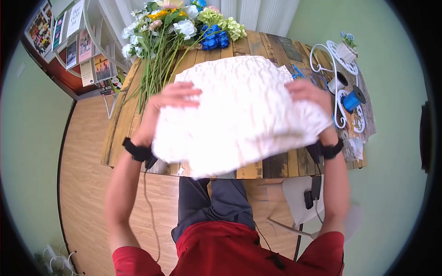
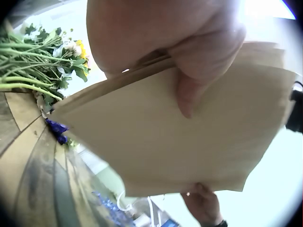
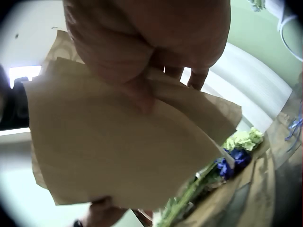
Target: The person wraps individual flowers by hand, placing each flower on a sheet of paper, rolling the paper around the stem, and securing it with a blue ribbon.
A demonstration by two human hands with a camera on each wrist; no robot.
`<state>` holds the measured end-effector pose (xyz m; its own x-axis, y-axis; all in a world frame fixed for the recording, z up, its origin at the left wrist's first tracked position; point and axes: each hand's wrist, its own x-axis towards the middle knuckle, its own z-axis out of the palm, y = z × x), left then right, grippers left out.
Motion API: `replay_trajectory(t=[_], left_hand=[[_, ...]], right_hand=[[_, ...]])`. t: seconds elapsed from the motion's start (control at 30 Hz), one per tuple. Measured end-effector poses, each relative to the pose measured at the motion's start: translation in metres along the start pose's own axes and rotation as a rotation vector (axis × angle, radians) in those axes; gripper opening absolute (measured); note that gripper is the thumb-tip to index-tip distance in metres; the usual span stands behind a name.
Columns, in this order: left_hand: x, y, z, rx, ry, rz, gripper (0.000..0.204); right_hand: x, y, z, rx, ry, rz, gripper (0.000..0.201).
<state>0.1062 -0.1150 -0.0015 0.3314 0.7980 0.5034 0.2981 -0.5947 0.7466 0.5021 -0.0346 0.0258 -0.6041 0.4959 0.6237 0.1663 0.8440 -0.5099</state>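
Note:
A stack of wrapping paper sheets [image 1: 235, 110], white and crinkled on top, is held up over the table's front part. Its underside is plain brown, as the brown paper [image 2: 156, 142] in the left wrist view shows. My left hand [image 1: 177, 95] grips the left side, fingers spread over the white face, thumb pressed against the brown one. On the opposite side my right hand [image 1: 312, 94] pinches the stack, its thumb [image 3: 142, 97] on the brown face. Layers of paper fan apart slightly along the edges.
Cut flowers with long green stems [image 1: 159, 69] lie at the table's back left, blue blooms [image 1: 214, 37] beside them. Ribbon spools [image 1: 353, 99] and a white metal stand [image 1: 338, 60] occupy the right side. A white chair [image 1: 299, 198] stands below the table's right front, a magazine rack [image 1: 90, 50] at left.

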Motion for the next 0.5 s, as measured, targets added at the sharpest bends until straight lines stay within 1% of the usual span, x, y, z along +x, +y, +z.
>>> replay_trajectory(t=[0.03, 0.07, 0.1, 0.17, 0.2, 0.23, 0.27, 0.3, 0.33, 0.37, 0.4, 0.43, 0.47, 0.5], left_hand=[[-0.012, 0.0, 0.008, 0.155, -0.067, -0.049, 0.027], [-0.023, -0.011, 0.013, 0.393, -0.205, -0.004, 0.03], [-0.036, -0.029, 0.017, 0.572, -0.335, 0.07, 0.045], [-0.045, -0.036, 0.017, 0.737, -0.608, 0.141, 0.059], [-0.046, -0.04, 0.016, 0.736, -0.606, 0.14, 0.059], [-0.045, -0.045, 0.015, 0.734, -0.6, 0.134, 0.063], [-0.042, -0.044, 0.014, 0.732, -0.596, 0.128, 0.067], [-0.037, -0.043, 0.014, 0.731, -0.598, 0.128, 0.067], [-0.028, -0.035, 0.012, 0.724, -0.596, 0.048, 0.066], [-0.021, -0.031, 0.013, 0.716, -0.595, -0.032, 0.064], [-0.015, -0.032, 0.021, 0.718, -0.601, -0.03, 0.064], [-0.008, -0.036, 0.033, 0.588, -0.467, -0.129, 0.058], [-0.004, -0.04, 0.045, 0.457, -0.329, -0.224, 0.053], [-0.003, -0.045, 0.057, 0.458, -0.329, -0.221, 0.053]], right_hand=[[-0.016, -0.004, 0.007, -0.12, -0.08, 0.055, 0.018], [-0.032, -0.003, 0.014, -0.251, -0.169, 0.124, 0.019], [-0.049, 0.007, 0.02, -0.336, -0.243, 0.115, 0.023], [-0.066, 0.016, 0.025, -0.461, -0.497, 0.215, 0.03], [-0.07, 0.021, 0.026, -0.484, -0.525, 0.25, 0.035], [-0.066, 0.019, 0.028, -0.486, -0.528, 0.248, 0.035], [-0.06, 0.014, 0.036, -0.431, -0.425, 0.255, 0.034], [-0.054, 0.011, 0.043, -0.374, -0.318, 0.263, 0.034], [-0.046, 0.01, 0.053, -0.374, -0.314, 0.267, 0.034], [-0.037, 0.011, 0.065, -0.298, -0.318, 0.243, 0.033], [-0.03, 0.01, 0.079, -0.221, -0.319, 0.218, 0.035], [-0.023, 0.006, 0.097, -0.219, -0.314, 0.218, 0.035], [-0.015, 0.002, 0.116, -0.287, -0.302, 0.165, 0.038], [-0.012, 0.001, 0.131, -0.357, -0.291, 0.111, 0.044]])
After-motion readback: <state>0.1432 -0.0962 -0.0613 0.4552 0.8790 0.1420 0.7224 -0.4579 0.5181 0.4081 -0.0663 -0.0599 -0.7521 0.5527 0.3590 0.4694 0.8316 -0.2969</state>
